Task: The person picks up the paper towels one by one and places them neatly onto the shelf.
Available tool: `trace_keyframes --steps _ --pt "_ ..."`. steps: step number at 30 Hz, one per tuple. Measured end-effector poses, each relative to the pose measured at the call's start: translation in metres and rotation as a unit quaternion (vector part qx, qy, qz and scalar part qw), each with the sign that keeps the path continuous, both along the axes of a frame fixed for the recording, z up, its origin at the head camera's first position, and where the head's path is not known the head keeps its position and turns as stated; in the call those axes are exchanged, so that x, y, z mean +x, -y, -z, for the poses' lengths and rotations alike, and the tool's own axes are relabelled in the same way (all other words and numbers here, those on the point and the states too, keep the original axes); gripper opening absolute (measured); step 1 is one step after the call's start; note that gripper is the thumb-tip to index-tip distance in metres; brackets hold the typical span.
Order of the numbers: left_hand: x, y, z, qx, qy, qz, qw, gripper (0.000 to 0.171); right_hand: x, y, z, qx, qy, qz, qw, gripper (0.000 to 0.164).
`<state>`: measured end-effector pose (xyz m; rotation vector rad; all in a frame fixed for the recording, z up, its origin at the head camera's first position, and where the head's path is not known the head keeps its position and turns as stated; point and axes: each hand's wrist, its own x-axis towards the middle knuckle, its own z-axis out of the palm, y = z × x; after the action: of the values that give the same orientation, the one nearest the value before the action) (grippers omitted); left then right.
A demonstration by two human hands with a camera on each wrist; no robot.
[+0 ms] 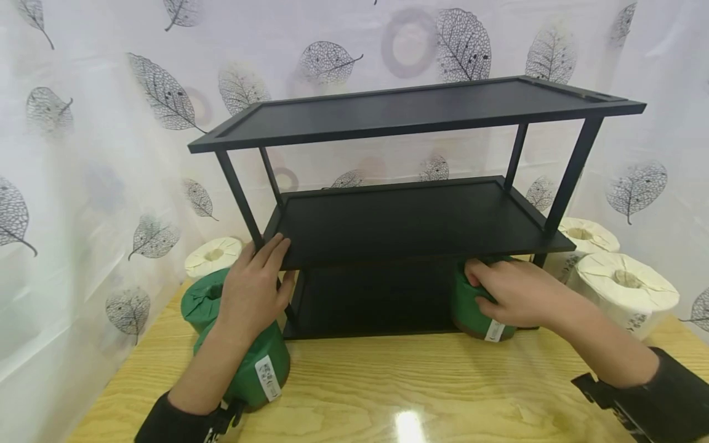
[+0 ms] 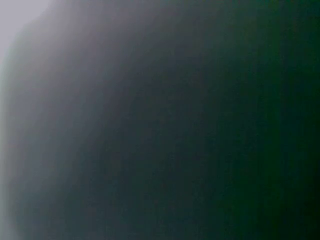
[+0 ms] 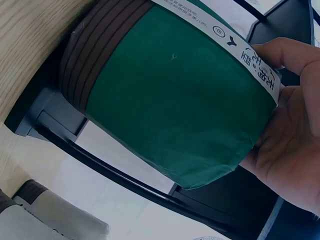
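Observation:
A black three-tier rack [image 1: 388, 221] stands on the wooden table. My left hand [image 1: 252, 292] holds its middle shelf at the left front corner, fingers over the edge and thumb lower, beside the post. At the bottom shelf's right front end, my right hand [image 1: 512, 292] grips a green paper-wrapped roll [image 1: 471, 311] by its upper part. In the right wrist view, this green roll [image 3: 175, 95] shows a brown striped base and a white label strip; the thumb and fingers hold its top end. The left wrist view is a dark blur.
Two green rolls, one at the front [image 1: 257, 363] and one behind [image 1: 202, 298], stand left of the rack, partly behind my left arm. A cream roll [image 1: 213, 255] is farther back. Two more cream rolls [image 1: 626, 289] [image 1: 589, 234] stand at the right. A leaf-print curtain [image 1: 100, 184] hangs behind.

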<state>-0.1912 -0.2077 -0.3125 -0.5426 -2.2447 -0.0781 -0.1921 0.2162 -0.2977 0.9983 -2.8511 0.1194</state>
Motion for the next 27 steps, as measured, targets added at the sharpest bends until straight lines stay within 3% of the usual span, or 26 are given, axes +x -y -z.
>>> trace_keyframes --steps 9,15,27 --pt "0.000 0.000 0.000 0.003 0.002 0.001 1.0000 0.048 -0.018 0.006 0.004 -0.012 -0.028 -0.029 0.999 0.027" --pt "0.000 0.000 0.000 0.005 0.001 -0.001 1.0000 0.048 -0.028 0.011 0.003 -0.019 -0.017 -0.035 0.999 0.027" --pt "0.000 0.000 0.001 0.005 0.000 0.001 1.0000 0.048 -0.043 0.014 0.004 -0.029 0.022 -0.001 0.999 0.023"
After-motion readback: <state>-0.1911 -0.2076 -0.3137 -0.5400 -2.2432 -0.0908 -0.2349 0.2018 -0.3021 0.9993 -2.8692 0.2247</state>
